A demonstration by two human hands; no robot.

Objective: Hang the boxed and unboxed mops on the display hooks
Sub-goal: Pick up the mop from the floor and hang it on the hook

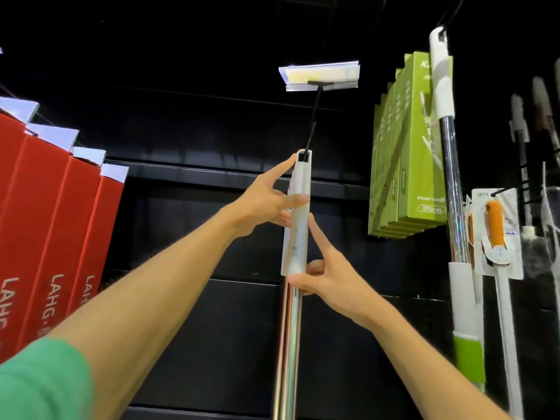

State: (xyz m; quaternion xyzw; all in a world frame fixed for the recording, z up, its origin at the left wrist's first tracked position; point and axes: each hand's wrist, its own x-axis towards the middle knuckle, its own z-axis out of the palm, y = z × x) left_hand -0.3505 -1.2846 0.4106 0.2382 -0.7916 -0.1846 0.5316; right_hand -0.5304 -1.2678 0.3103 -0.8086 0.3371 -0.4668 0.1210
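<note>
Pinching the mop handle (298, 213) between thumb and fingers, my left hand (266, 201) held the white grip section just below its top loop, with the index finger extended up along the left side of the grip. My right hand (325, 275) pinched the same handle lower down, thumb and curled fingers at the joint where the white grip met the chrome pole (288, 344), its index finger laid straight up against the right side of the grip. My left arm carried a green sleeve (42, 380).

The mop was upright at centre, and the loop at its top end was threaded on the black display hook (312, 128). A clear price tag holder (319, 74) sat at the front end of that hook.

To the left hung a row of red boxes (51, 225). To the right hung a row of green boxes (415, 147), and just beside them an unboxed mop (445, 116) with a white grip hung from its own hook. Further right hung a carded item with an orange handle (495, 225). All items hung in front of a black back panel (181, 122).
</note>
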